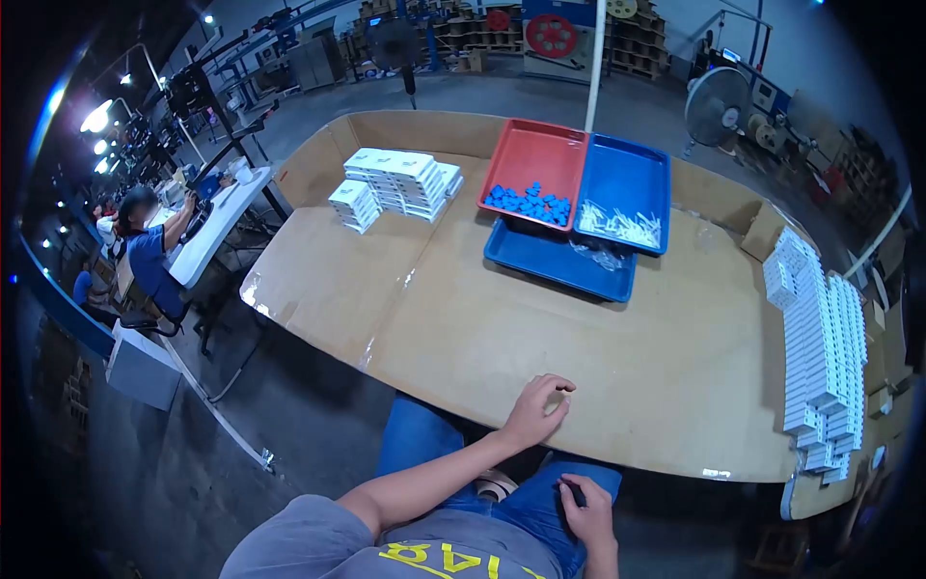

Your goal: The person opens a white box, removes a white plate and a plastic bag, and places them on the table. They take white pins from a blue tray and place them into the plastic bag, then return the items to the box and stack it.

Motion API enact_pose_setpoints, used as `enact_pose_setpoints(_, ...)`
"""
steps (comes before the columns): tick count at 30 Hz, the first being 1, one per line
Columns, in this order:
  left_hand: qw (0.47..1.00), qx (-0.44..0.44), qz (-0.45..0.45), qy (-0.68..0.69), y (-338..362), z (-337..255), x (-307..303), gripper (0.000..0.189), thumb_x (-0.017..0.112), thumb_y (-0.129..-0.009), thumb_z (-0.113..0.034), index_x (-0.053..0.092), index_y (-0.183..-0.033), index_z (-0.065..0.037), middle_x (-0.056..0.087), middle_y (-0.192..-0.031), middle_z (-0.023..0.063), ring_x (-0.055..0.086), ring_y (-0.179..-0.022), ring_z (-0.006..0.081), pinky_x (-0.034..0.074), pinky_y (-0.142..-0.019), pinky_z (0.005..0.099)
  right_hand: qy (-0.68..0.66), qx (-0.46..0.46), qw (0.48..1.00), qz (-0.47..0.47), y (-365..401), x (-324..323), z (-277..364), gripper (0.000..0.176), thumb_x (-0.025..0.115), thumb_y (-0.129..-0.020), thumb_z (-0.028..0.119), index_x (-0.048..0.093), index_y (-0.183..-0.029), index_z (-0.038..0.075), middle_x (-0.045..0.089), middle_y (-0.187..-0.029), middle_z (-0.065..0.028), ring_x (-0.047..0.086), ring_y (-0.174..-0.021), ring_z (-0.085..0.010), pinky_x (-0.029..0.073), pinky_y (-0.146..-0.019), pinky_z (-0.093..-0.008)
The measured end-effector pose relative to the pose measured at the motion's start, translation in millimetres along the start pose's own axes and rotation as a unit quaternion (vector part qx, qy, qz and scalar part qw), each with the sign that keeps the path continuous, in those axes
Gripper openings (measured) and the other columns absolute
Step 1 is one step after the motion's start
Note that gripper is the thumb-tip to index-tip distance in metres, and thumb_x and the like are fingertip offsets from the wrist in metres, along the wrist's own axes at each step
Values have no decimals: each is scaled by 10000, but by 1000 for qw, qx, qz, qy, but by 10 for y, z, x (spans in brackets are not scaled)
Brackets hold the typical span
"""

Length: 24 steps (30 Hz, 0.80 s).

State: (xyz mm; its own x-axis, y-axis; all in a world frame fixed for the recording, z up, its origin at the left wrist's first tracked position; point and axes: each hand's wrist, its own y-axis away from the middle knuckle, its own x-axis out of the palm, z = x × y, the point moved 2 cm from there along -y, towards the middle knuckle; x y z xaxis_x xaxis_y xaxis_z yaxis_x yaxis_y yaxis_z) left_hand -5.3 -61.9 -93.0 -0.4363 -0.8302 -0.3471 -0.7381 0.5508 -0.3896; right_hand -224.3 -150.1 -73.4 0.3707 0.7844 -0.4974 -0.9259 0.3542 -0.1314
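Note:
My left hand (536, 413) is over the near edge of the cardboard-covered table (463, 328), its fingers curved and the thumb apart from them, with nothing seen between. Low at my right thigh, my right hand (586, 511) rests close to the jeans, fingers loosely bent and apart from the thumb, a dark gap between them. Farther up the table, a red tray (540, 159) holds small blue pieces (529, 205). Beside it a blue tray (632, 174) holds thin white pieces (622, 226). Both overlap a lower blue tray (550, 270) with clear plastic (600, 255) in it.
White boxes (395, 179) are stacked at the back left of the table. Long stacks of white boxes (820, 357) line its right side. Cardboard walls (424, 130) border the back. At the left, a person (154, 251) sits at a white table (224, 217). A fan (719, 106) stands behind.

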Motion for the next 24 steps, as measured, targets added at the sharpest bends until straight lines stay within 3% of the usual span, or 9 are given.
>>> enact_pose_setpoints(2, 1000, 4, -4, -8, -170, 122, -312, 172, 666, -923, -112, 676, -1080, -41, 675, -1110, 130, 624, -1110, 334, 471, -1005, 427, 34, 3, 998, 44, -266, -19, 74, 189, 753, -917, 99, 733, -1083, 10, 759, -1011, -159, 757, -934, -303, 587, -832, -361)
enact_pose_setpoints(4, 999, 10, -15, -42, -381, 254, -716, 156, 664, -920, -108, 682, -1058, -39, 674, -1105, 133, 625, -1104, 335, 475, -1000, 430, 68, -11, 996, 53, -584, -47, 163, 190, 752, -919, 102, 733, -1085, 12, 757, -1010, -161, 755, -934, -309, 586, -833, -362)
enact_pose_setpoints(6, 995, 19, -35, -95, -609, 581, -1108, 138, 662, -904, -102, 686, -1024, -41, 672, -1085, 137, 624, -1083, 342, 482, -985, 429, -1, 8, 998, 67, -946, -37, 222, 177, 737, -927, 85, 731, -1084, 4, 756, -1004, -158, 752, -917, -300, 585, -824, -358)
enact_pose_setpoints(12, 970, 49, -53, -234, -1318, 1318, -2016, 113, 662, -896, -109, 680, -991, -50, 663, -1036, 123, 622, -1038, 331, 486, -923, 446, 51, -62, 991, 109, -2196, 3, 638, 175, 716, -941, 76, 734, -1096, -2, 756, -1031, -156, 747, -939, -276, 578, -859, -357)
enact_pose_setpoints(20, 947, 131, -1, -294, -2034, 1850, -2315, 188, 696, -877, -95, 653, -1056, -58, 637, -1078, 102, 615, -1025, 322, 488, -897, 447, 74, -153, 969, 180, -3697, 368, 1063, 227, 707, -968, 195, 728, -1138, 46, 748, -1059, -141, 738, -963, -313, 582, -844, -396)
enact_pose_setpoints(24, 962, 97, -38, -253, -2050, 1923, -2260, 236, 721, -848, -71, 651, -1070, -37, 634, -1101, 140, 624, -1048, 343, 504, -930, 435, 146, -178, 942, 246, -4431, 476, 1218, 275, 688, -982, 255, 722, -1165, 53, 741, -1108, -142, 727, -973, -339, 578, -844, -420)
